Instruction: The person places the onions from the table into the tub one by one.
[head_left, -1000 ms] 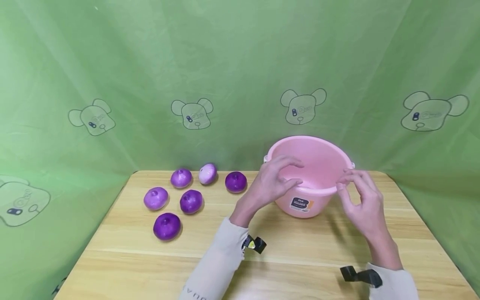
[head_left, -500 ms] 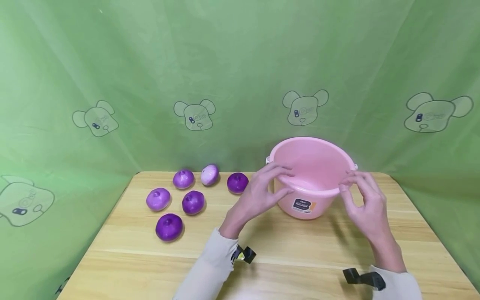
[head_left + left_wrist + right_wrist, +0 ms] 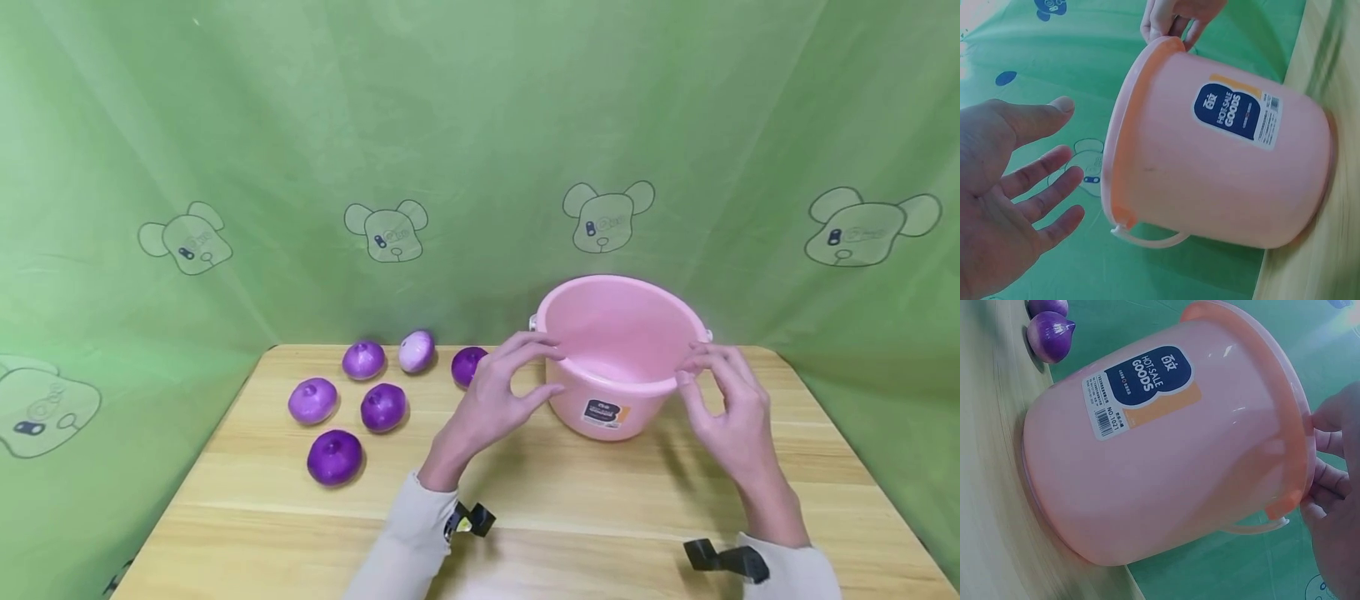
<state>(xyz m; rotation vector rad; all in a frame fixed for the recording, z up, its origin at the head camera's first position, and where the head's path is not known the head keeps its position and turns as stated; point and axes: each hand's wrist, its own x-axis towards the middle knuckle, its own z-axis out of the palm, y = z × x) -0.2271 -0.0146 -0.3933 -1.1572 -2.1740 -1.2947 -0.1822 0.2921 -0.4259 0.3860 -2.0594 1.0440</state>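
Note:
A pink plastic bucket (image 3: 603,400) with a label on its front stands upright on the wooden table. My right hand (image 3: 731,412) pinches its rim at the right side; the right wrist view shows thumb and fingers (image 3: 1329,478) at that rim. To the left of the bucket, my left hand (image 3: 491,396) is held with fingers spread and slightly bent. In the left wrist view a gap separates the left hand (image 3: 1004,187) from the rim, and nothing lies between its fingers. Inside the bucket, the visible part of the floor shows no contents.
Several purple onions lie on the table's left half, among them a dark one (image 3: 334,457) in front and a pale one (image 3: 416,352) at the back. Another onion (image 3: 468,365) is partly covered by the left hand. A green curtain (image 3: 480,125) hangs behind the wooden table (image 3: 585,508).
My left hand has moved left and back from over the bucket's mouth to beside its left rim, now overlapping an onion. The right hand stays at the right rim.

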